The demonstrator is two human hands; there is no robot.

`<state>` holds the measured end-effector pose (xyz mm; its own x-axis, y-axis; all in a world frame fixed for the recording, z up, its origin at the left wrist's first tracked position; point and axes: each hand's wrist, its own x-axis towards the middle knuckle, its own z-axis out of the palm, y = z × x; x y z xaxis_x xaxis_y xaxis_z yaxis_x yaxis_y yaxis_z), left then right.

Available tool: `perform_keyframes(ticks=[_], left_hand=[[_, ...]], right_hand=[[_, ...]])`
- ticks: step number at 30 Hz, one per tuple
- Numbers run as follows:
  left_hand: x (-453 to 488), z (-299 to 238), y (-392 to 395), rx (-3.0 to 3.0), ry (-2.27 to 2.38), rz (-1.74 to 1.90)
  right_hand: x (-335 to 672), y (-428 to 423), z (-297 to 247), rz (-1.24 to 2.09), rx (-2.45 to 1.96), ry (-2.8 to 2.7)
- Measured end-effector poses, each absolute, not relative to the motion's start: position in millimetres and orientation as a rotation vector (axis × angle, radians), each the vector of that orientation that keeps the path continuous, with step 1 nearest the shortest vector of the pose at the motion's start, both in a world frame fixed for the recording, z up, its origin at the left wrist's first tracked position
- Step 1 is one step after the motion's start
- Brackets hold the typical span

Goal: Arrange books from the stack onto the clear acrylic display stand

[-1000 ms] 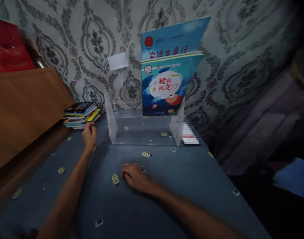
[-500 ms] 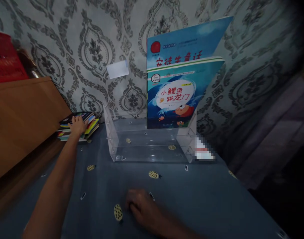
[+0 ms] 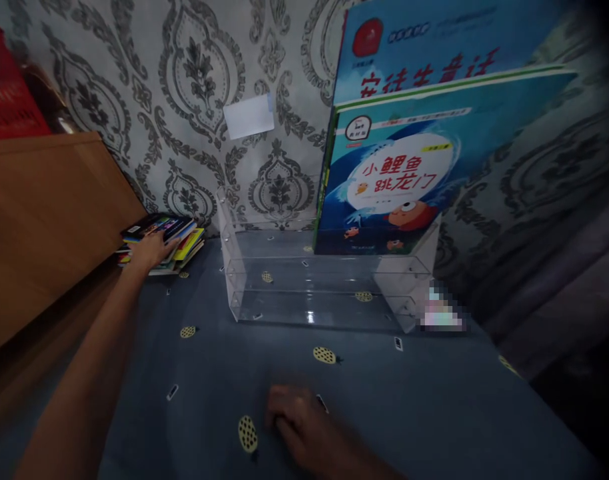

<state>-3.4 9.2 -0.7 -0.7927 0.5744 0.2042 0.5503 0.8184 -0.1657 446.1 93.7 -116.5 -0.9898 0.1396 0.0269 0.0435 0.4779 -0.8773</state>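
At the far left, my left hand [image 3: 151,252] is at the near edge of a stack of books [image 3: 187,250]. Its fingers are bent over the dark-covered book [image 3: 165,225] on top, closed on that edge; the undersides of the fingers are hidden. My right hand [image 3: 297,417] rests on the tablecloth in the foreground, curled into a loose fist with nothing visible in it. A clear acrylic rack [image 3: 309,293] stands in the middle. Two blue picture books stand at its right end: a front one with an orange fish [image 3: 379,180] and a taller one [image 3: 424,40] behind.
A brown wooden box or cabinet [image 3: 49,233] borders the left side, with a red object [image 3: 12,93] above it. Patterned wallpaper [image 3: 199,67] with a white tag [image 3: 249,117] rises behind the table [image 3: 209,380]. A pixelated item [image 3: 442,310] lies right of the rack.
My left hand has drawn back from the top of the stack to its near edge, uncovering more of the dark cover. The view has shifted slightly; my right hand stays put.
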Motion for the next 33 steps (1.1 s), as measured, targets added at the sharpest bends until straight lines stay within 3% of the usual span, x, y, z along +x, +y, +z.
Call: perform_keyframes(ticks=[10,20,33], left_hand=[[14,0,-14,-0.986,-2.588,0.416],[6,2,-13,-0.909,-2.642,0.356],[70,-10,-30,-0.893,-2.493,0.456]], right_hand=[[442,94,-128,1.532,-0.102,-2.599],[441,93,-129,1.523,-0.071,-2.549],[438,93,-137,1.492,-0.033,-2.530]])
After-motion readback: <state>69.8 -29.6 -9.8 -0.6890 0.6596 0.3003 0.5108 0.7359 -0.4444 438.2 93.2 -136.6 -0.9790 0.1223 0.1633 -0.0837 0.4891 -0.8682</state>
